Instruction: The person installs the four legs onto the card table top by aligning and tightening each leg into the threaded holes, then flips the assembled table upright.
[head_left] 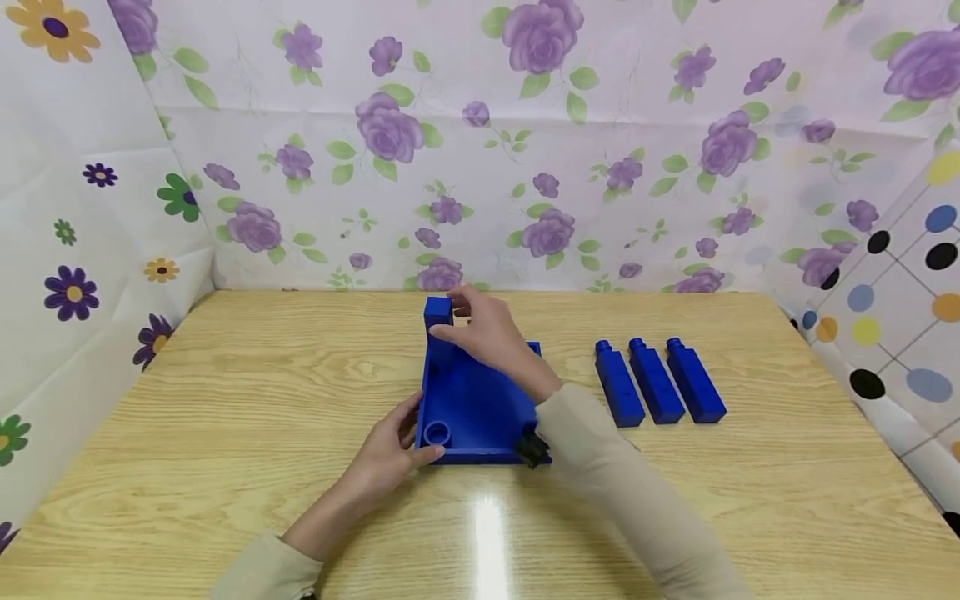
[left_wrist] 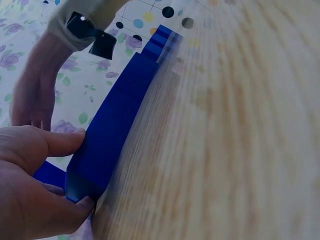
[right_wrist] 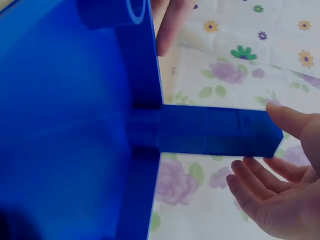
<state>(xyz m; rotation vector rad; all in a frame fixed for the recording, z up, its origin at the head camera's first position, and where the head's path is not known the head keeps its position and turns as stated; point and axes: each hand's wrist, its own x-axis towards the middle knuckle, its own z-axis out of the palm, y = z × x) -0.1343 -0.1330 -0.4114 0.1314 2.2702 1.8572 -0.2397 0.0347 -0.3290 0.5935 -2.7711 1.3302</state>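
Observation:
A square blue tray-like panel (head_left: 480, 404) with raised walls lies on the table, with a round socket (head_left: 437, 432) in its near-left corner. In its far-left corner a blue square leg (head_left: 439, 312) stands upright, its lower end in that corner's fitting. My right hand (head_left: 491, 332) holds the leg near its top, thumb on one side and fingers on the other, as the right wrist view shows. My left hand (head_left: 386, 450) grips the panel's near-left corner, with the thumb at the front wall. The right sleeve and forearm cover the panel's right side.
To the right of the panel, three more blue legs (head_left: 656, 385) with narrow round necks lie side by side on the wooden table (head_left: 300, 358). Flowered cloth (head_left: 465, 167) hangs behind the table, and patterned sheets stand at both sides.

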